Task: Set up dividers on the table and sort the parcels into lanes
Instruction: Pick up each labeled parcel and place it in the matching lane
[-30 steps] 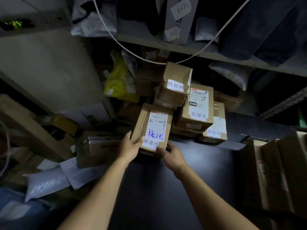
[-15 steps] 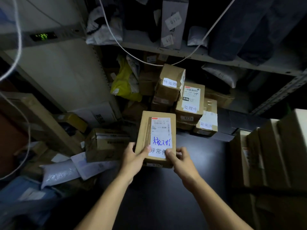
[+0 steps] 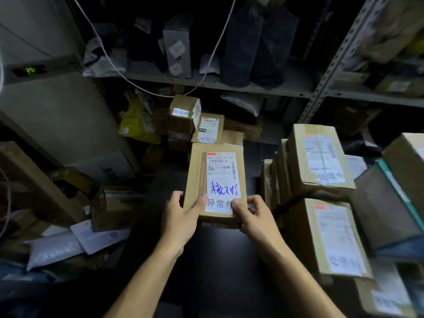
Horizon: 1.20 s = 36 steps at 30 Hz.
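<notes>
With both thumbs pressed on the box [image 3: 215,180] label, left hand [image 3: 181,216] and right hand [image 3: 254,216] pinching its near edge, I keep it level while carrying it to a lane.

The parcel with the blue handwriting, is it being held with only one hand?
No, both the left hand and the right hand grip the near end of the parcel, thumbs on its label.

parcel [image 3: 214,180]: matt brown cardboard, white paper label | table [image 3: 213,260]: smooth dark matt top | shelf upright [image 3: 332,63]: perforated grey metal | mailer [image 3: 52,250]: glossy plastic
</notes>
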Available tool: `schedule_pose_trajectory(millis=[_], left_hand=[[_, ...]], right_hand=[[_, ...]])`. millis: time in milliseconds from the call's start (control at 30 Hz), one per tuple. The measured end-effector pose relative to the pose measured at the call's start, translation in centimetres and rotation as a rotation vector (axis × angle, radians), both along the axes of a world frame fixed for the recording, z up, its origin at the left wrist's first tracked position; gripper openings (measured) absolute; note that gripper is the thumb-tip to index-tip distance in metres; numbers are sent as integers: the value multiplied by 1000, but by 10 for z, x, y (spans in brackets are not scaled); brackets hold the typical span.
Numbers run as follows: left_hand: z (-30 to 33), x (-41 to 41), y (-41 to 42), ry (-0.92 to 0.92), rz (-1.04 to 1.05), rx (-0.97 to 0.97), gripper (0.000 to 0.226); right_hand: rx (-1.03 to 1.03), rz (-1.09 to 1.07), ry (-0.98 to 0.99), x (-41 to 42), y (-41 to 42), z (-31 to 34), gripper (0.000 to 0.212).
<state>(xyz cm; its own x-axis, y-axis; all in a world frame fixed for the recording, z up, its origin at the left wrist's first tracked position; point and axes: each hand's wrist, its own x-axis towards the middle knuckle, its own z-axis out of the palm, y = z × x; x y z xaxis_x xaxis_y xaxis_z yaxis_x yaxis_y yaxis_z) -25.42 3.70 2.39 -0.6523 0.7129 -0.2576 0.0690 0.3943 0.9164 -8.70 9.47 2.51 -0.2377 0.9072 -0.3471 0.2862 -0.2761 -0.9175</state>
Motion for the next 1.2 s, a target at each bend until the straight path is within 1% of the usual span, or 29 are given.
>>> schedule_pose_trajectory(millis=[100,200,300,567,767,867,933,1067,1200], left_hand=[[13,19,-5,23,-22,14,30],[24,32,-9,38,-22,40,31],[33,45,-13,26,-27,51,34],[43,72,-19,19,-26,87,32],[43,84,-18,30,-46,81,32],[44,89,-17,28,-44,99,32],[46,93,-17,32,-42,109,32],[52,98,-14,36,-46,126,31],[57,103,-12,35,-61,136,33]], right_hand=[[19,-4,30,21,-6,10,44],[24,5,45,35,-12,21,43],[50,8,34,48,-15,31,43],[69,-5,22,73,-22,41,48],[71,-20,49,87,-24,45,43],[74,-21,51,94,-24,49,30],[66,-26,66,97,-23,52,25],[68,-36,91,103,-23,58,23],[82,-31,65,110,-21,64,26]])
